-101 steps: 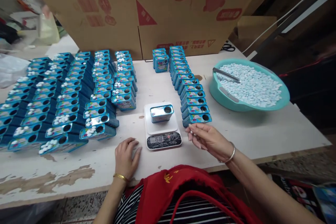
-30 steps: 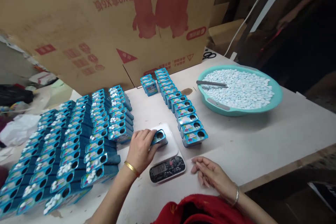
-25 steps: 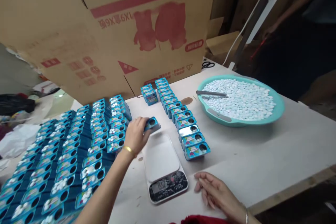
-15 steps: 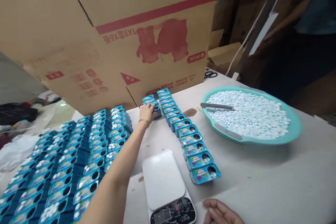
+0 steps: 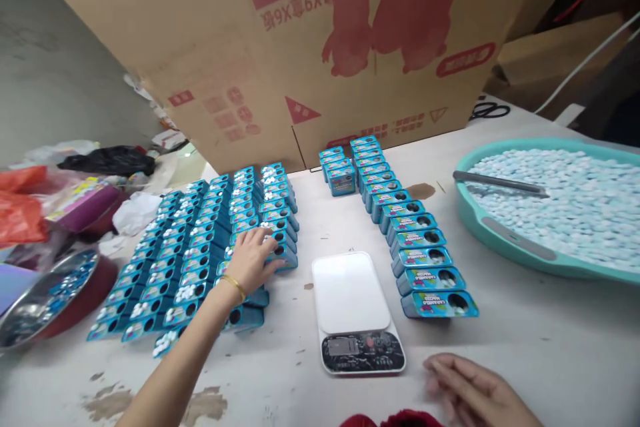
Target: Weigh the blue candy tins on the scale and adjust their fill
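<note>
My left hand (image 5: 253, 257) reaches over the near right part of the blue candy box rows (image 5: 200, 240), its fingers apart and touching the box tops. Small white candies lie on many of these tops beside dark round holes. My right hand (image 5: 470, 387) rests low at the right with loosely bent fingers, and nothing shows in it. Left of it is a white kitchen scale (image 5: 353, 293) with a bare platform. A single line of blue boxes (image 5: 417, 240) runs behind the scale's right side, pale candies visible in the nearer holes. A short group of blue boxes (image 5: 343, 177) stands near the carton.
A large cardboard carton (image 5: 280, 73) walls off the back. At right, a turquoise basin (image 5: 480, 227) of pale candies holds a grey flat tool (image 5: 500, 181). A metal bowl (image 5: 90, 273) with blue bits stands at left. Black scissors (image 5: 493, 110) lie at the back.
My left hand has left the short group by the carton and moved left and nearer, onto the candy-topped rows. The view has turned left. My right hand stays low at the right.
</note>
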A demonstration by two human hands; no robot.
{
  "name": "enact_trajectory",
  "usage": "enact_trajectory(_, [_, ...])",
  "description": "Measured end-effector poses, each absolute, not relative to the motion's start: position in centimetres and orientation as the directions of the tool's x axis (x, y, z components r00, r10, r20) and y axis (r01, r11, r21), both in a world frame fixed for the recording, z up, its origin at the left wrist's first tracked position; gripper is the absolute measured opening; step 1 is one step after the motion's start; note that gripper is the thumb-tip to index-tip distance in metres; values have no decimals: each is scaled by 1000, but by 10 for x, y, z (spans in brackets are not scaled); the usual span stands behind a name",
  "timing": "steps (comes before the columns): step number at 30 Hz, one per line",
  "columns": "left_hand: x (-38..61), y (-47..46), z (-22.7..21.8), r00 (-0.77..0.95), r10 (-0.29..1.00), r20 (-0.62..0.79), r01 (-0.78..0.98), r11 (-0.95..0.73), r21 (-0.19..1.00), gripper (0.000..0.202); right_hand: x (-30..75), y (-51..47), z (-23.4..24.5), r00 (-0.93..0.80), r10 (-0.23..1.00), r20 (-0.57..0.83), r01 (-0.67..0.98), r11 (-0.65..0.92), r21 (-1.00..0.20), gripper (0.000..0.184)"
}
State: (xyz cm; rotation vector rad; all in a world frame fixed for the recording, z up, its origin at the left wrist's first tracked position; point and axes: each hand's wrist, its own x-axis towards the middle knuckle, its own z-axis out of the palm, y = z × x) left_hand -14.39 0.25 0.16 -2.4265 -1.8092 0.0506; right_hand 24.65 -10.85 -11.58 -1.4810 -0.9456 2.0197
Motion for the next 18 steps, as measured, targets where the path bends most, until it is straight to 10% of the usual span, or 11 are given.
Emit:
enact_trajectory(4, [-140,-8,-23,278,961,8,930,-267,-253,15,302,-52,-67,22,953,-302,376,-288,-881,42])
enact_trajectory(8, [-129,-8,-10,345,935,79,913,-315,-260,15,353,23,-25,304,948,92,714,-163,-681,30])
enact_trajectory(11, [-115,-12,14,402,908,121,905,-374,-203,28,373,71,-21,210,973,-95,881,-230,-413,41])
enact_trajectory(18, [-35,-18,34,535,842,67,845,-535,-24,13,382,117,-53,230,941,-250,922,-293,-253,76])
